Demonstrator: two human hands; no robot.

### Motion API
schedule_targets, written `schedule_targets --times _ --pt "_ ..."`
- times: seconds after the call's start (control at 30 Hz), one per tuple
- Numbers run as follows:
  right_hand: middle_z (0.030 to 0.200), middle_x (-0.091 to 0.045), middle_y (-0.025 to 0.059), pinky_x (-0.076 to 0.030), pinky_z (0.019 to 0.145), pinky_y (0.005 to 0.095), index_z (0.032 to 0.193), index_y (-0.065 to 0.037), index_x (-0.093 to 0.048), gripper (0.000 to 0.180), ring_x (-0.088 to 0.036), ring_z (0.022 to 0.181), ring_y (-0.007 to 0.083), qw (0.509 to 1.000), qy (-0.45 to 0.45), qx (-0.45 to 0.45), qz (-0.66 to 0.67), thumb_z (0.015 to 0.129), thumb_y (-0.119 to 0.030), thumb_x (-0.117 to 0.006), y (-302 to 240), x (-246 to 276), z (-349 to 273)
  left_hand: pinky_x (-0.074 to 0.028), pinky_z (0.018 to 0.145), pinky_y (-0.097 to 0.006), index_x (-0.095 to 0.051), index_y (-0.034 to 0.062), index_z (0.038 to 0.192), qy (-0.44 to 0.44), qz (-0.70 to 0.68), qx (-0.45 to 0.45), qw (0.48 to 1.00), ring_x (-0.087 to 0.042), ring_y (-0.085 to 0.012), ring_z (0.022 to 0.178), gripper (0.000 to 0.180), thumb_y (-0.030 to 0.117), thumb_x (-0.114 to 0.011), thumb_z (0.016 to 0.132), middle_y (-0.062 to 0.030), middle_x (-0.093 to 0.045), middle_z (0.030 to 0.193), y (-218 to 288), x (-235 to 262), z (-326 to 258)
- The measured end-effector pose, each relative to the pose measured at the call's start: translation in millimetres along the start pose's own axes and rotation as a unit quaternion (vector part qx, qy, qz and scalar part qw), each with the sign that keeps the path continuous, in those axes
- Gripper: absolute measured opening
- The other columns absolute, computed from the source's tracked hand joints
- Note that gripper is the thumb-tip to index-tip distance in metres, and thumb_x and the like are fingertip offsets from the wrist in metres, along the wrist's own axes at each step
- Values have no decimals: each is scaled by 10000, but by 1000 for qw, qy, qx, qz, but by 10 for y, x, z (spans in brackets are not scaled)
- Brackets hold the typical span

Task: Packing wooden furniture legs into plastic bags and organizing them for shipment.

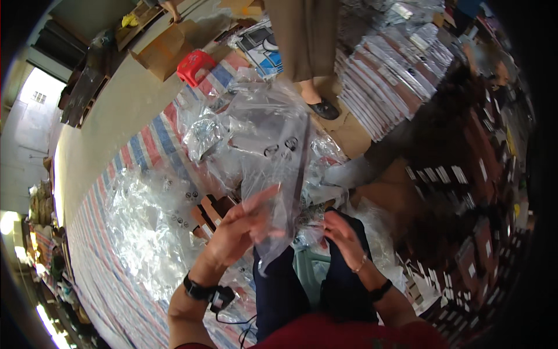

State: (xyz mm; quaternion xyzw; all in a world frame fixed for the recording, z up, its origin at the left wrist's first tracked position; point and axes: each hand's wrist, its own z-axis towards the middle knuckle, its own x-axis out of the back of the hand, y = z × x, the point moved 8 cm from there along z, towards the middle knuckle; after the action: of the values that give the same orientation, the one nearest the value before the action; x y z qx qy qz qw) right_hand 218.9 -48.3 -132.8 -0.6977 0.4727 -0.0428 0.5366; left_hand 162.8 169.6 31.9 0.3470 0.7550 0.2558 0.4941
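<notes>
Transparent plastic bag with dark printed marks [273, 131] spans upward from my knees, against my left grip [247, 221], whose closure I cannot tell; my right grip [343, 232] is spread, beside it. Stacked brown plastic-wrapped flat packs [386, 81] look finished; crumpled clear plastic sheeting [145, 227] seems left over.

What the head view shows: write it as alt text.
A seated person's blurred left hand handles a large clear plastic bag, the right hand beside it. Clear plastic packaging is heaped on a red, white and blue striped sheet; beyond are another person's legs and stacked plastic-wrapped flat packages.
</notes>
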Motion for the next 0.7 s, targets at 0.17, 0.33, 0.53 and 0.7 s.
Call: schedule_targets --times 0.17,0.33,0.53,0.7 --pt "1361 -455 88 -365 1051 420 1441 -84 -270 726 -469 1240 199 889 -313 -109 317 885 -385 -628 49 -1240 -548 -444 957 -343 -306 -16 1435 21 -55 -12 998 -606 -182 964 661 88 -552 830 -82 -603 1119 -222 -579 -698" --pt "1240 -539 37 -397 1020 388 1364 -87 -379 601 -523 1150 165 940 -273 -110 172 888 -354 -631 358 -1122 -1020 -393 1006 -344 -302 -5 1441 -19 -96 -26 995 -528 -216 1169 656 89 -551 841 -132 -458 1377 -645 -829 -1189" --pt "1170 -567 32 -441 944 310 1312 -38 -451 441 -553 1075 137 966 -204 -80 137 902 -140 -576 -33 -762 -1226 -448 935 -324 -290 14 1449 -50 -35 -43 997 -592 -196 1064 627 82 -534 876 -105 -596 1194 -1084 -849 -1617" --pt "1093 -617 48 -478 876 294 1251 -15 -509 519 -597 976 145 984 -142 -85 -66 809 -205 -701 -574 -112 -1440 -395 1010 -439 -273 31 1455 -108 -54 -21 992 -484 -249 1227 755 566 -406 938 -143 -484 1353 -1625 -197 -1558"
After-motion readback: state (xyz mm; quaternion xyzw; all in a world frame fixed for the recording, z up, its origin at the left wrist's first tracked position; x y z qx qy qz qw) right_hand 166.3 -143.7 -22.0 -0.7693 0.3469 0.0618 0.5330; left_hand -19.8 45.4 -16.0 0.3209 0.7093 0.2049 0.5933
